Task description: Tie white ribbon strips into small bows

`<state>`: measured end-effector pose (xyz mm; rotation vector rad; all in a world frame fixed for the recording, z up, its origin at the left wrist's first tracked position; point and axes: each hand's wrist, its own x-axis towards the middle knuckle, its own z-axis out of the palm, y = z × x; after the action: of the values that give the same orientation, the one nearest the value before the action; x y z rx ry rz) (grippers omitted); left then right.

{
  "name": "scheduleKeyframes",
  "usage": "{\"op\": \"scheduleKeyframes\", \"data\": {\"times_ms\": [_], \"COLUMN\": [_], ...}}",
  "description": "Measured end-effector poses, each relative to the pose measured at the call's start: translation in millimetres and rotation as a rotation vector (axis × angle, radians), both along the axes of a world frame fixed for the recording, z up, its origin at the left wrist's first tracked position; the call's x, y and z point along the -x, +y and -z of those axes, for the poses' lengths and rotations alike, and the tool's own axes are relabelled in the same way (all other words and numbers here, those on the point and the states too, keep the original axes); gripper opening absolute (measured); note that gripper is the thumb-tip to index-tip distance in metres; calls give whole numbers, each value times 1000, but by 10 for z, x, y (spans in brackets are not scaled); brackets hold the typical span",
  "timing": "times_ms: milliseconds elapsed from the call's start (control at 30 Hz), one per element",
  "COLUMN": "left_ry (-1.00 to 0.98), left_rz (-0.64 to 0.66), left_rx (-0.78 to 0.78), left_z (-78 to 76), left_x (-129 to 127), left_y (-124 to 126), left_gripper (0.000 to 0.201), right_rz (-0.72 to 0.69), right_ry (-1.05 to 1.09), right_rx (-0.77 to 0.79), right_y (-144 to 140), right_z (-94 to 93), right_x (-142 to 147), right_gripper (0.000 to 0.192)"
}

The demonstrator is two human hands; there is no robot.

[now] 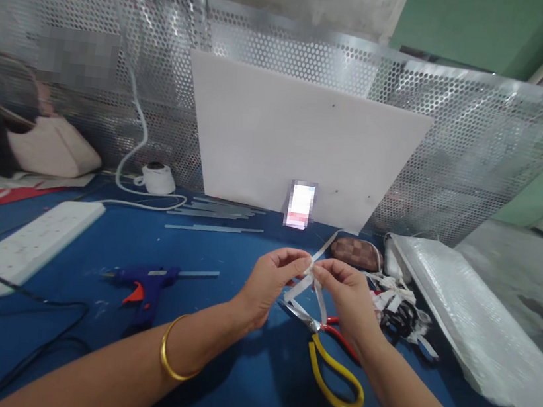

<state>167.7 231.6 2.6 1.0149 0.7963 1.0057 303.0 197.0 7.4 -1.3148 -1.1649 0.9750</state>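
Observation:
A narrow white ribbon (324,245) is pinched between my two hands, crossing at the fingertips with tails hanging below. My left hand (271,282) grips it from the left, thumb and fingers closed. From the other side my right hand (345,298) pinches the same crossing, almost touching the left fingertips. Beneath the hands lie scissors (336,379) with yellow handles, their blades partly behind the ribbon. Red handles (341,341) of another tool show under my right hand, which hides part of them.
A blue glue gun (151,279) and a white power strip (41,237) lie left. Glue sticks (213,228) lie behind. A lit phone (300,205) leans against a white board (305,138). Right are a checkered pouch (356,253), tangled ribbons and cords (401,317), and a plastic-wrapped stack (480,324).

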Motion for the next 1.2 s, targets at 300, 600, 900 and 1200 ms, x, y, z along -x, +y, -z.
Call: {"op": "scheduleKeyframes", "data": {"times_ms": [300, 600, 900, 1200], "left_ry": [68, 122, 140, -7], "left_rz": [-87, -95, -158, -96], "left_rx": [-104, -132, -103, -3], "left_z": [17, 1, -17, 28], "left_x": [-7, 2, -5, -23], "left_y": [28, 14, 30, 12], "left_gripper": [22, 22, 21, 22], "right_rz": [-28, 2, -11, -50], "right_ry": [-230, -317, -341, -337], "right_rx": [-80, -98, -101, -102], "right_y": [-7, -2, -11, -30], "right_z": [11, 31, -2, -22], "right_x": [22, 4, 14, -11], "right_gripper": [17, 17, 16, 15]}}
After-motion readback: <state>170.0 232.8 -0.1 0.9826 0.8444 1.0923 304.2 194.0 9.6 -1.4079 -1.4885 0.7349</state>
